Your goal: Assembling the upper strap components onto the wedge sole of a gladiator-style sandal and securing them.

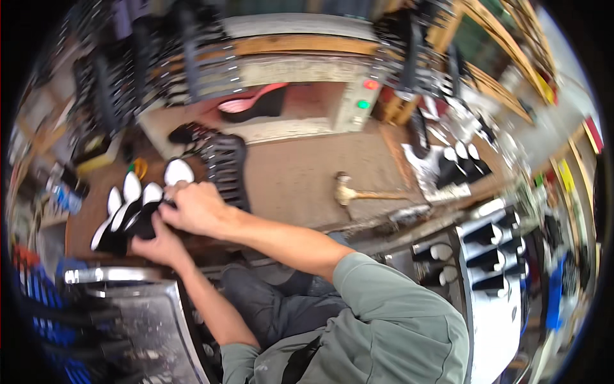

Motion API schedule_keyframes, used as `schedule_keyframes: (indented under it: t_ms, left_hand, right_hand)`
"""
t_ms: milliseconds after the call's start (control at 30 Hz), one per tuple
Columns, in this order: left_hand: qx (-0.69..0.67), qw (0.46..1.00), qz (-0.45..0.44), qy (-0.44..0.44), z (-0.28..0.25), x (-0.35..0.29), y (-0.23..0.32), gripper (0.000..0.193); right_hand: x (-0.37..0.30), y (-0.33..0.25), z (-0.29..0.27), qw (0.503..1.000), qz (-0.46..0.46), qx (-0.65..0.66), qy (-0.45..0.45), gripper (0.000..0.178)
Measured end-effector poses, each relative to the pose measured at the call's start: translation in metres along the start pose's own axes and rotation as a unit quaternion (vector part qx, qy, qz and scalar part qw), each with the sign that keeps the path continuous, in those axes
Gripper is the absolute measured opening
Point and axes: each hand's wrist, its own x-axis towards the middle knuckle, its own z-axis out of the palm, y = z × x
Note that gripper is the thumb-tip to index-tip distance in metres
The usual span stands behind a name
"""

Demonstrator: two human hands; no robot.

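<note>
At the left end of the workbench stand several black shoe soles (pixel 114 238) with white upper faces, close together. My left hand (pixel 161 246) is closed around the near side of one black sole, thumb up against it. My right hand (pixel 197 208) is just above and to its right, fingers curled in against the same group; what they pinch is hidden. A white rounded sole end (pixel 179 171) shows just beyond my right knuckles. Right of that lies a black strappy shoe upper (pixel 225 168) with slatted straps. The picture is blurred around my fingers.
A white box (pixel 353 105) with lit buttons stands at the back, a black wedge sole (pixel 256 105) inside its reddish glow. A hammer (pixel 371 194) lies mid-bench. More black-and-white soles (pixel 462 163) sit at the right. Strappy uppers (pixel 115 83) hang above; a metal-topped stand (pixel 144 320) is lower left.
</note>
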Motion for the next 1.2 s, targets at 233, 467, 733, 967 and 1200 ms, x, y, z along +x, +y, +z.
schedule_keyframes:
  t_ms: [233,467,733,967,1200]
  left_hand:
    - [-0.045,0.99,0.065,-0.121,-0.078,-0.073,0.178,0.057]
    - [-0.17,0.885,-0.075,-0.427,0.027,-0.205,0.243,0.054]
    - [-0.219,0.869,0.043,-0.442,0.138,-0.352,0.28,0.066]
    - [-0.095,0.701,-0.043,-0.705,0.143,-0.39,0.273,0.104]
    - [-0.088,0.617,0.072,-0.779,0.153,-0.352,0.25,0.097]
  right_hand:
    - [-0.166,-0.004,-0.194,0.987,-0.024,-0.062,0.144,0.037]
    - [-0.248,0.128,-0.302,0.908,0.263,-0.274,0.176,0.036]
    - [-0.305,0.196,-0.305,0.791,0.155,-0.473,0.356,0.027]
    - [-0.331,0.232,-0.21,0.952,0.106,-0.234,0.165,0.035]
    - [-0.284,0.27,-0.171,0.973,0.159,-0.11,0.123,0.053]
